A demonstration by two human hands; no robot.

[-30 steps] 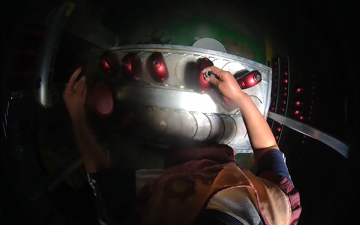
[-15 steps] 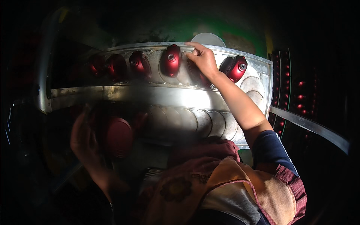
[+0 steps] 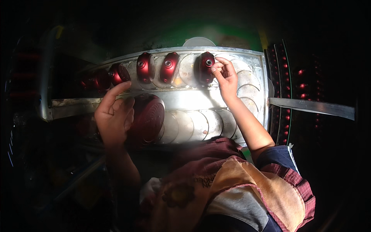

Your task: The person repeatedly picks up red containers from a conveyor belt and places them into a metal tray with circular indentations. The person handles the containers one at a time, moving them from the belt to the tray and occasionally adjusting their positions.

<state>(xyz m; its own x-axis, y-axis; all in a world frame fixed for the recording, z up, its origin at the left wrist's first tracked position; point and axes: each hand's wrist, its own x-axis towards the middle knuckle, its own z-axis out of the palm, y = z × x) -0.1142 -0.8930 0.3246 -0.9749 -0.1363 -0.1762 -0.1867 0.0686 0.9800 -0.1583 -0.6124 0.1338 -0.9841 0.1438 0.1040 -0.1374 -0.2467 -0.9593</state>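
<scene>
1. In the head view, my right hand (image 3: 226,79) is at the far lane of the metal conveyor (image 3: 189,123). Its thumb and forefinger are parted, tips at the right edge of a glossy red piece (image 3: 207,75); I cannot tell whether they touch it.

2. That piece sits on the far lane, its silver round fitting (image 3: 209,62) facing up. I come at it from the side, presumably so that the fitting stays clear of my fingers and the glossy face is little rubbed.

3. The other red pieces (image 3: 168,71) form a row to its left, spaced apart near me and fading into shadow farther off. The gaps would leave room for fingertips between neighbours.

4. My left hand (image 3: 116,118) is in the dimmer part, forefinger stretched out and the other fingers half curled. Just beside it is a dark red piece (image 3: 150,120) with ringed grooves, over the near lane; whether I grip it, I cannot tell.

5. A raised metal strip (image 3: 185,99) runs between the lanes, probably there to keep them apart. My hands work on different sides of the body, so my forearms do not cross.
</scene>
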